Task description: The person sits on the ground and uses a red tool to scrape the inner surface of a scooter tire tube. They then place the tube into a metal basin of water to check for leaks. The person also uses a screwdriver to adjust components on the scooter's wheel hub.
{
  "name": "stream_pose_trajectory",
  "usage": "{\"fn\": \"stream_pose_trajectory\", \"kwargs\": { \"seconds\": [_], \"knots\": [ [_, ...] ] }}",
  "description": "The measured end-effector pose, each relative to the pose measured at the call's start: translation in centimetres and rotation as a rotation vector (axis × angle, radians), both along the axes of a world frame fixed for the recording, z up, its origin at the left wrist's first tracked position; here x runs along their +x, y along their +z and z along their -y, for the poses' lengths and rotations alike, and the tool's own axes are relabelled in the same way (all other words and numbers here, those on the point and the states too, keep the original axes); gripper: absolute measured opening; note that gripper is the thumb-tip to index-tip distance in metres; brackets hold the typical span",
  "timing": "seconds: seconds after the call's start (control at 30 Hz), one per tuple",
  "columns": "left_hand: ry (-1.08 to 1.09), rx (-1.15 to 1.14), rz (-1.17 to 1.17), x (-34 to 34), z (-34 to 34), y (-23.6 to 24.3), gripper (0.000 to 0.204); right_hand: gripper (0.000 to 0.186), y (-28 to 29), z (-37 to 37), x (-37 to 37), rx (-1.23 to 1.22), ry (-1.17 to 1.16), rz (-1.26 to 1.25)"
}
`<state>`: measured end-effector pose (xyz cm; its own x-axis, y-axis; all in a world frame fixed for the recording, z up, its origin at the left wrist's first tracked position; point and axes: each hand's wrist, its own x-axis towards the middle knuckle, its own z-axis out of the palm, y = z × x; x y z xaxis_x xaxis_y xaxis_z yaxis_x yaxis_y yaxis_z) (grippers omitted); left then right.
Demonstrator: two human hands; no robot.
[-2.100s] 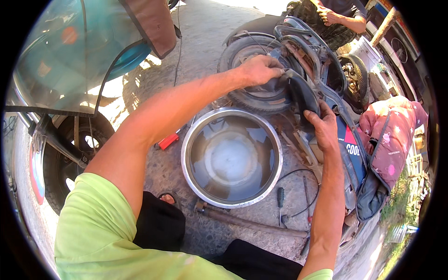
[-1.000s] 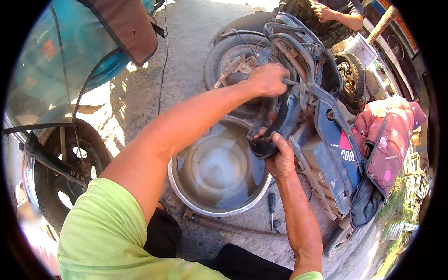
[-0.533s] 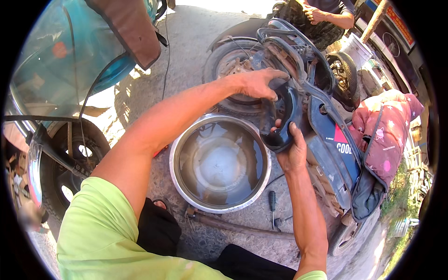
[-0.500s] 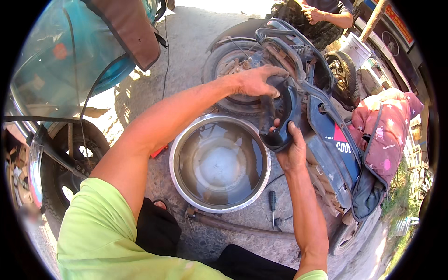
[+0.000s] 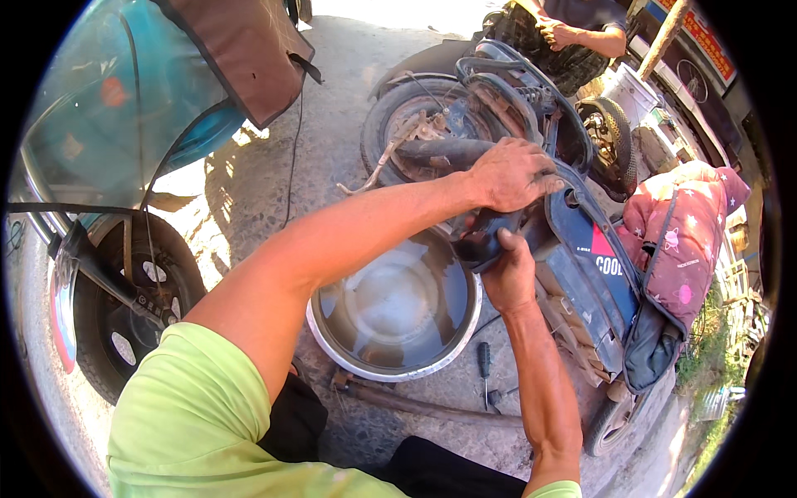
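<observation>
On sunlit concrete (image 5: 332, 91) a scooter (image 5: 581, 257) lies by a steel basin (image 5: 394, 311). The left hand (image 5: 510, 174) grips its black panel (image 5: 486, 241) from 12 o'clock; the right hand (image 5: 508, 274) clasps the panel's lower end from 6 o'clock, its long axis running between them.

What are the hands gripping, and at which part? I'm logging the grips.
Both grip a black rubber inner tube by the scooter: the left hand at its upper part, the right hand at its lower end, over the metal basin.

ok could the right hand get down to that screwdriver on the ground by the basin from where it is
Probably yes. The screwdriver lies in the open on the ground beside the metal basin, just below the right hand; nothing covers it, but that hand would first have to let go of the dark scooter part.
</observation>
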<state>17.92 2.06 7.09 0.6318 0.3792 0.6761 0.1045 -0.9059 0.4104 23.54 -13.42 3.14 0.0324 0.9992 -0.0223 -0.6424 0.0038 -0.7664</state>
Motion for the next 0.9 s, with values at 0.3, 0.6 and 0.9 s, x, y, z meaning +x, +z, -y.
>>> {"fn": "stream_pose_trajectory", "kwargs": {
  "seconds": [0.3,0.6,0.9],
  "knots": [
    [0.379,0.06,0.169,-3.2,-7.7,0.2,0.031,0.041,-0.8,-0.5,0.7,-0.083,-0.15,0.246],
    [-0.478,-1.006,0.381,-4.1,-0.9,7.2,0.036,0.045,-0.1,-0.9,-0.2,-0.006,-0.178,0.454],
    [-0.614,-0.976,-0.282,1.3,3.0,4.0,0.067,0.048,0.0,-1.2,-1.3,-0.059,-0.292,0.642]
  ]
}}
